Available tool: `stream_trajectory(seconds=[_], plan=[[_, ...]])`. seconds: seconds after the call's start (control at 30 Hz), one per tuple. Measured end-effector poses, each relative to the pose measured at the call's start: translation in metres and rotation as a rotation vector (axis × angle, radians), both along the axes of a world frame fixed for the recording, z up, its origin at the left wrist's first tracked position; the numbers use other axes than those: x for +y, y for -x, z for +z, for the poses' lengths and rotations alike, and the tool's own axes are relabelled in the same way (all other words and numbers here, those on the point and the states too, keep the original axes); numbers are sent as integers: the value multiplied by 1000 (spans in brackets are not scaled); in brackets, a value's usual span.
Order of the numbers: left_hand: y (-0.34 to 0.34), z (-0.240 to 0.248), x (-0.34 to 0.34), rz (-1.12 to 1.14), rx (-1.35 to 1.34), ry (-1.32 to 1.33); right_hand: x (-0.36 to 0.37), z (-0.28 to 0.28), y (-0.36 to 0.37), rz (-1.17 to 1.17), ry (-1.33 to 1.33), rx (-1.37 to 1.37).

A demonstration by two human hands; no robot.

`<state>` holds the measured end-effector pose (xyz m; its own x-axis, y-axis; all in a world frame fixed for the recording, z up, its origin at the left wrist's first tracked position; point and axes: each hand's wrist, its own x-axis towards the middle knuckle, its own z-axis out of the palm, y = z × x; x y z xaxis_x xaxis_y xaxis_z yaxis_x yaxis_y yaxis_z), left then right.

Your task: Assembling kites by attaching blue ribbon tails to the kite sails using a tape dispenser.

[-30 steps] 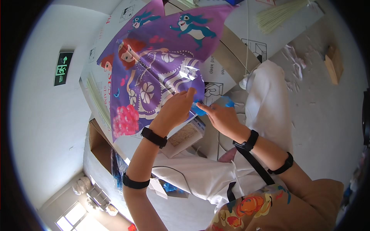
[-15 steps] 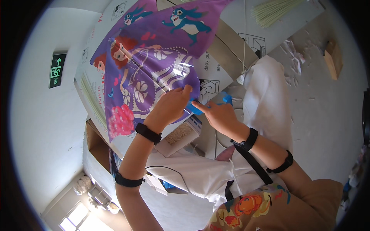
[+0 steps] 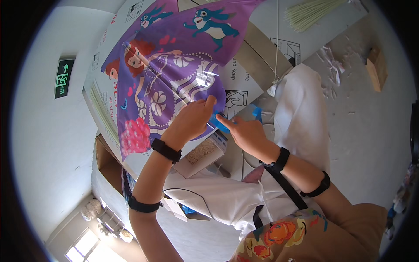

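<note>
A purple printed kite sheet (image 3: 168,94) with a princess and blue rabbits lies spread over the cardboard in front of me. My left hand (image 3: 192,118) is closed on its near lower edge, thumb and fingers pinched together. Just to the right, my right hand (image 3: 251,135) has its index finger stretched toward that edge, with the other fingers curled. A shiny blue piece (image 3: 222,123) lies between the two hands, against the sheet's edge. Another blue bit (image 3: 257,113) shows beyond my right hand; its kind is unclear. My right palm and what it may hold are hidden.
Flattened cardboard (image 3: 262,48) lies under the sheet. A bundle of pale thin sticks (image 3: 312,13) is at the far right. Below my hands stands an open box of small tan pieces (image 3: 201,153). A wooden block (image 3: 376,70) and scraps (image 3: 334,65) lie on the floor at right.
Almost nothing differs. The blue bit beyond my right hand looks slightly changed in shape, and both hands stay at the sheet's edge. The whole view has shifted a little.
</note>
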<state>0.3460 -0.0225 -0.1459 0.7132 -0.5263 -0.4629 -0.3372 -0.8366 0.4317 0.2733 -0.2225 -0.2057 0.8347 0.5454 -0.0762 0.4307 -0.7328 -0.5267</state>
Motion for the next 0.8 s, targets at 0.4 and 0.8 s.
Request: stream_trajectory(seconds=[0.4, 0.8], plan=[[-3, 4, -2, 19, 5, -5, 2, -2, 2, -9, -25, -46], [-6, -3, -13, -90, -24, -100, 1, 5, -1, -3, -7, -17]])
